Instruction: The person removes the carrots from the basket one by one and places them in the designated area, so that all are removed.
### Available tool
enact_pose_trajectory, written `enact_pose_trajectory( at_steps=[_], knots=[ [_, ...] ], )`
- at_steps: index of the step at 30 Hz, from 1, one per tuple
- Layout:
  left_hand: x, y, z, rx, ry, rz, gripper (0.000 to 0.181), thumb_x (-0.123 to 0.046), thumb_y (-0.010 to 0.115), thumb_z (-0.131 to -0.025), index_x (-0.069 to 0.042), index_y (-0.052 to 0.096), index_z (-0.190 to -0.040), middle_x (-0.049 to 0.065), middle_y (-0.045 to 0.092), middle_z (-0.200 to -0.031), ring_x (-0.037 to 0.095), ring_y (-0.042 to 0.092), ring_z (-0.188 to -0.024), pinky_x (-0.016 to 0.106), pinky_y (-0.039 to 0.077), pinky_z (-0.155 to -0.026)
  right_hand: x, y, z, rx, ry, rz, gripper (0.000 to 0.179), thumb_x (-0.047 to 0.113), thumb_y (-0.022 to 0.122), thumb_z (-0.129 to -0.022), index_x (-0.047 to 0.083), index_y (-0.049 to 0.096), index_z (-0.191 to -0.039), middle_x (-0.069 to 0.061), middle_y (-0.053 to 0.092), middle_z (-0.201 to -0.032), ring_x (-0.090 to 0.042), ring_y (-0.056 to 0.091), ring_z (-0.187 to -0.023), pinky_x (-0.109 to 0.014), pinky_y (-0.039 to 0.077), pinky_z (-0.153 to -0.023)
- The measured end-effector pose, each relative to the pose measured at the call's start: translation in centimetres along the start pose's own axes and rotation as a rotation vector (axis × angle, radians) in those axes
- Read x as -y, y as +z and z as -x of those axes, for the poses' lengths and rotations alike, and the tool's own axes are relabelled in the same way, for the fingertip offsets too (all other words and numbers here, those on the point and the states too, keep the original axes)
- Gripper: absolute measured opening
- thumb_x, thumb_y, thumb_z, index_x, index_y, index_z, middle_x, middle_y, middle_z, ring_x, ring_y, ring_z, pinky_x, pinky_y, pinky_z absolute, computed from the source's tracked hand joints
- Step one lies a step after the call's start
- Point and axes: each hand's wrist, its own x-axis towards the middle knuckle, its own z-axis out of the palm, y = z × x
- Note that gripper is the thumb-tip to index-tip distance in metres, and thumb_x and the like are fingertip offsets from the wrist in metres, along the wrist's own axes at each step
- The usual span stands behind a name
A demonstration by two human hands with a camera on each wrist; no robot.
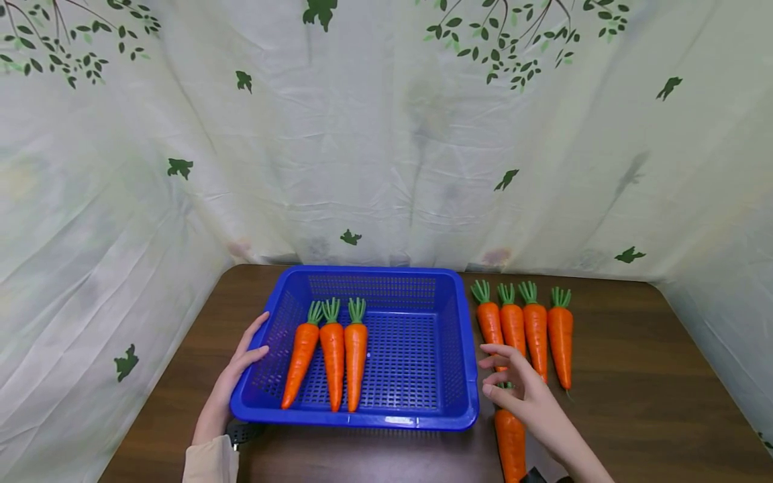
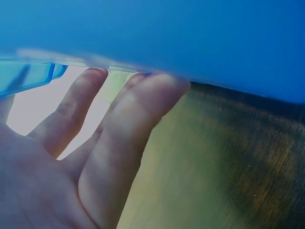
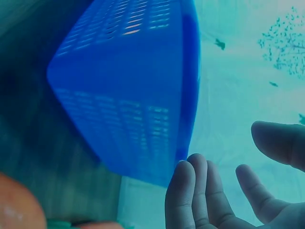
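Nearest the camera, the right hand (image 1: 527, 390) hangs above the surface (image 1: 640, 376), fingers loosely bent, thumb apart, holding nothing. Toward its six o'clock lies a lone carrot (image 1: 510, 443), toward twelve a row of four carrots (image 1: 535, 330), and at nine the blue basket (image 1: 401, 362). Inside, left of centre toward nine, three carrots (image 1: 333, 355) lie side by side. Spread fingertips of the left hand (image 1: 228, 380) touch the basket's nine o'clock side.

The basket (image 1: 404, 355) is blue, the carrots (image 1: 355, 362) orange with green tops (image 1: 357, 311), the worktop (image 1: 640, 376) brown, the whitish cloth (image 1: 374, 147) printed with green leaves (image 1: 319, 11).
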Motion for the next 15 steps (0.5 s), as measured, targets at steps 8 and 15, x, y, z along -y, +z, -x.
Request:
enact_pose_trajectory(
  at_steps=[8,15],
  knots=[
    [0.1,0.0,-0.1,-0.009,-0.002,-0.007,0.057,-0.009,0.027,-0.103,-0.026,0.010,-0.154,0.003,0.020,-0.143,0.005,0.043,-0.122,0.021,0.039,-0.096,1.0,0.8,-1.1,0.050,0.048,-0.008,0.049,0.007,0.060,-0.093,0.004,0.040,-0.137,-0.020,0.051,-0.119,-0.030,0.054,-0.095,-0.035,0.050,-0.076],
    [0.1,-0.1,-0.1,-0.008,0.005,-0.010,0.058,-0.009,0.028,-0.102,-0.026,0.011,-0.154,0.001,0.022,-0.141,0.003,0.043,-0.122,0.020,0.038,-0.096,1.7,1.4,-2.2,0.116,0.045,0.015,0.050,0.013,0.061,-0.094,0.010,0.039,-0.139,-0.020,0.050,-0.123,-0.030,0.055,-0.097,-0.033,0.050,-0.078]
  ],
)
